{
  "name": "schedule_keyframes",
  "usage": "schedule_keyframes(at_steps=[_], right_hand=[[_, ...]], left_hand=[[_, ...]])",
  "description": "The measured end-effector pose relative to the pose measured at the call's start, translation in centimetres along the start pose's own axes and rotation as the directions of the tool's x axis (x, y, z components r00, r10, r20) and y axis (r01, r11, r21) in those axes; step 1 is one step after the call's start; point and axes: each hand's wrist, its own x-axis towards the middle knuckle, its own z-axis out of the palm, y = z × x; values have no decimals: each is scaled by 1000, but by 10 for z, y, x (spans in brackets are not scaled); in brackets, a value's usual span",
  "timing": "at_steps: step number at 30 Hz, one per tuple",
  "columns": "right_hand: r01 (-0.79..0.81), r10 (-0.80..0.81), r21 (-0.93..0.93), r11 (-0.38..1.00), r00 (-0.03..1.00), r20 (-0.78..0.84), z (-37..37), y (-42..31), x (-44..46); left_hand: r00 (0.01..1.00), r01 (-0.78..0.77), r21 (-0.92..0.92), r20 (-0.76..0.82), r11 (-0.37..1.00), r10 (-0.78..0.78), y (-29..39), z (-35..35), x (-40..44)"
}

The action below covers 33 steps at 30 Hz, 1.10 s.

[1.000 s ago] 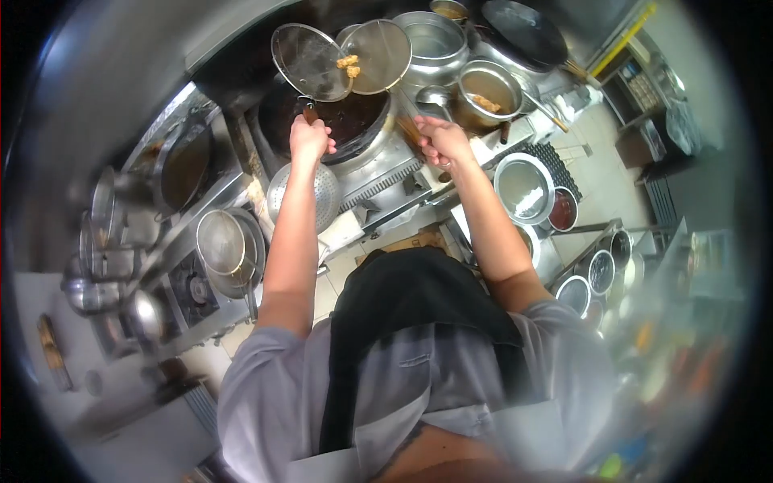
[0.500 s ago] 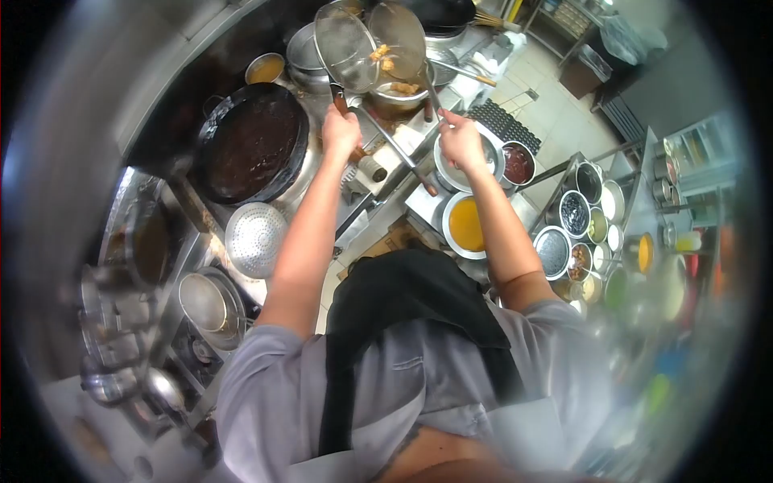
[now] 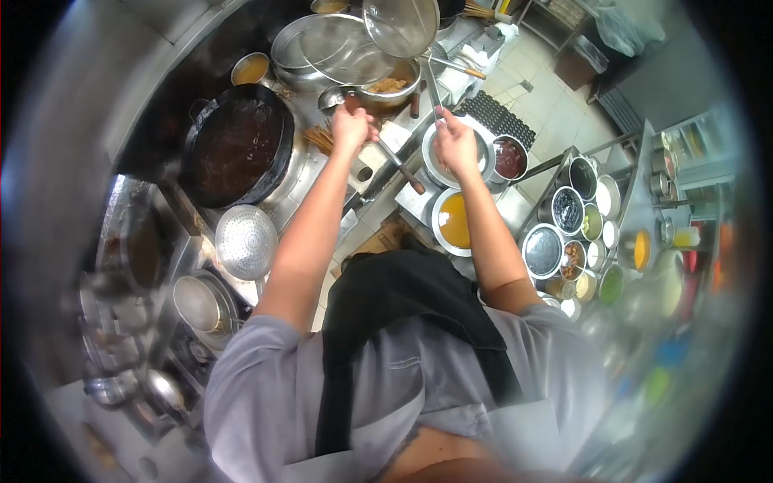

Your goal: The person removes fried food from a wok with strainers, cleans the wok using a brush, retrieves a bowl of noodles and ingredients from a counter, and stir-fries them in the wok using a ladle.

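My left hand [image 3: 353, 130] is closed around the brown handle of a wide mesh strainer [image 3: 326, 48], which lies low over a metal pot and the edge of a metal bowl [image 3: 412, 90]. Golden fried pieces [image 3: 388, 85] sit in that bowl. My right hand [image 3: 456, 145] grips the long metal handle of a second mesh strainer [image 3: 400, 24], held up above the bowl; no food shows in its mesh. Beside my left hand is a ladle [image 3: 330, 98], and a long wooden-ended handle [image 3: 403, 171] extends below the hand.
A large black wok [image 3: 237, 145] with dark liquid stands at left, near a perforated skimmer [image 3: 245, 241]. Below my right hand are a bowl of yellow liquid [image 3: 453, 221] and a bowl of dark red sauce [image 3: 509, 158]. Several ingredient containers [image 3: 568, 211] line the right.
Fried pieces seen between the two strainers are now in the bowl. The left strainer has lowered and tilted flatter; the right one has shifted slightly right and up. The camera view has shifted slightly.
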Motion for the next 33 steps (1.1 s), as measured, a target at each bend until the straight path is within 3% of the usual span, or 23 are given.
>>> schedule_keyframes(at_steps=[1, 2, 4, 10, 12, 14, 15, 17, 18, 19, 21, 23, 24, 28, 30, 32, 33], right_hand=[[-57, 49, 218, 974, 998, 41, 4, -9, -4], [-58, 48, 210, 976, 998, 51, 4, -8, -2], [-219, 135, 358, 908, 960, 246, -3, -1, 8], [-433, 201, 463, 774, 861, 468, -12, 50, 34], [-412, 215, 387, 825, 862, 460, -20, 54, 36], [-481, 229, 395, 782, 812, 536, -25, 53, 36], [-442, 195, 415, 796, 835, 514, -28, 62, 40], [-412, 166, 420, 808, 845, 508, -32, 95, 53], [-383, 263, 370, 847, 905, 334, -31, 120, 62], [-359, 330, 312, 880, 933, 141, -28, 144, 70], [-228, 267, -210, 951, 946, 183, -15, 184, 69], [79, 122, -525, 847, 933, 338, 17, 207, 60], [256, 22, -634, 730, 918, 396, 37, 207, 49], [253, 100, -744, 618, 914, 394, 98, 194, 43], [269, -19, -757, 596, 947, 322, 114, 239, 64], [385, -268, -739, 552, 922, 280, 133, 202, 51], [378, -250, -710, 594, 926, 284, 140, 192, 49]], left_hand=[[999, 26, -74, 50, 997, -22, -10, 6, 6], [994, 55, -147, 100, 988, -41, -21, 12, 10], [989, 90, -266, 137, 960, -55, -39, 29, 17], [973, 226, -432, 145, 873, -180, -93, 72, 26], [938, 337, -409, 226, 848, -264, -94, 79, 25], [903, 387, -344, 329, 855, -276, -101, 79, 30], [908, 380, -360, 322, 852, -268, -90, 75, 22], [857, 414, -78, 369, 907, -360, -57, 60, -2], [808, 418, 16, 452, 908, -379, -55, 49, -5], [818, 388, 64, 437, 920, -375, -59, 39, -7], [838, 303, 120, 439, 946, -324, -75, 18, -22], [829, 250, 144, 479, 958, -288, -90, -17, -52], [835, 264, 88, 479, 961, -273, -99, -37, -69], [779, 396, -13, 534, 918, -328, -123, -141, -148], [814, 411, -63, 474, 909, -335, -141, -189, -186], [875, 372, -70, 359, 925, -325, -151, -230, -223], [901, 345, -61, 302, 936, -312, -149, -246, -239]])
